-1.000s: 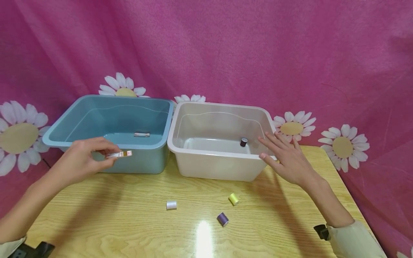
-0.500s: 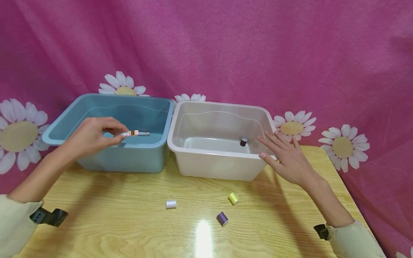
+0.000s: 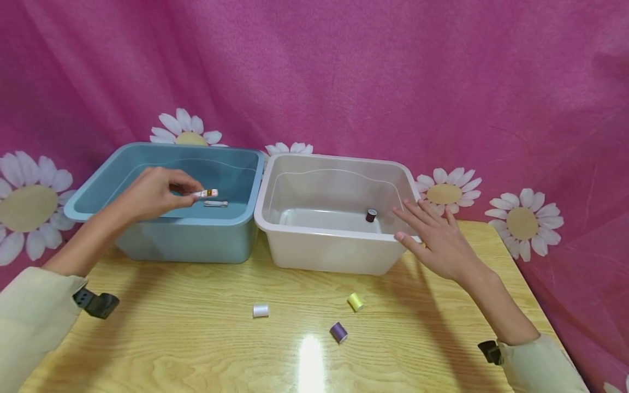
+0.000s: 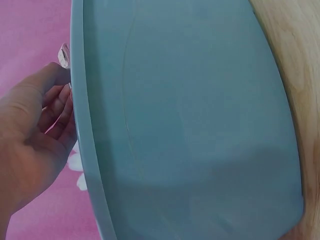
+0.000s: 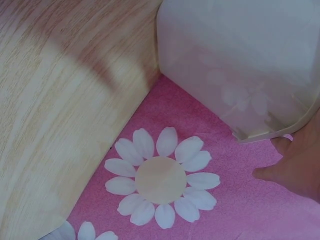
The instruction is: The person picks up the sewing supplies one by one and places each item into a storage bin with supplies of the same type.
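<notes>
My left hand (image 3: 159, 192) pinches a small folded tape measure (image 3: 208, 193), white with brown and pink marks at its end. It is over the blue tub (image 3: 182, 240), above a slim whitish folded strip (image 3: 216, 204) on the tub's floor. In the left wrist view the tub wall hides part of the fingers, and an end of the tape measure (image 4: 63, 55) shows past them. My right hand (image 3: 437, 240) lies with spread, straight fingers at the right rim of the off-white tub (image 3: 324, 251). Inside that tub is a dark thread spool (image 3: 371, 215).
On the wooden table (image 3: 206, 338), in front of the tubs, lie a white thread spool (image 3: 261, 310), a yellow spool (image 3: 355, 302) and a purple spool (image 3: 338, 332). A pink curtain with daisies (image 3: 314, 76) hangs behind. The two tubs stand side by side.
My left hand has moved forward and slightly right with the tape measure, from before the blue tub's front rim to over its inside. My right hand has stayed still.
</notes>
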Tool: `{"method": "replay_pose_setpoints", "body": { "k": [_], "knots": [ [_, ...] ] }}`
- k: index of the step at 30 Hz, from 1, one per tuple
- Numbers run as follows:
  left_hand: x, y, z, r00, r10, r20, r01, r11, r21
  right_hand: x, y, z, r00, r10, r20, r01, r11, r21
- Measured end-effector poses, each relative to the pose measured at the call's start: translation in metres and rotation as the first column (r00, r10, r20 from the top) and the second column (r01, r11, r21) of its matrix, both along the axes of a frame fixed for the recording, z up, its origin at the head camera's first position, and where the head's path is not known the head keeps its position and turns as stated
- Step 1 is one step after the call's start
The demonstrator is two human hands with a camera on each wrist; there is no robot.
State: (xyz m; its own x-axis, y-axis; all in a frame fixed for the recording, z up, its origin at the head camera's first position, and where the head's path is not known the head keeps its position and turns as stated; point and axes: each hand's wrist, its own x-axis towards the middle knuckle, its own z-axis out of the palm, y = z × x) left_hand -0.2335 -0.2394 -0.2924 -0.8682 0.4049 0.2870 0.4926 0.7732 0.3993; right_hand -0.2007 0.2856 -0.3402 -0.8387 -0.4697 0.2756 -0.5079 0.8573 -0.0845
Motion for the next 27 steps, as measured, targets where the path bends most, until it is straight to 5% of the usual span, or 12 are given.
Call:
{"method": "replay_pose_setpoints", "body": {
  "k": [14,27],
  "knots": [
    [-0.031,-0.005,-0.006,0.983,0.055,0.177,-0.051,0.998,-0.023,0.0,0.0,0.001,1.0,0.001,0.002,-0.001,1.0,-0.006],
    [-0.055,-0.005,-0.019,0.964,0.009,0.266,0.009,0.998,-0.067,-0.001,0.001,-0.001,1.0,0.0,0.003,0.0,1.0,-0.014]
  ]
}}
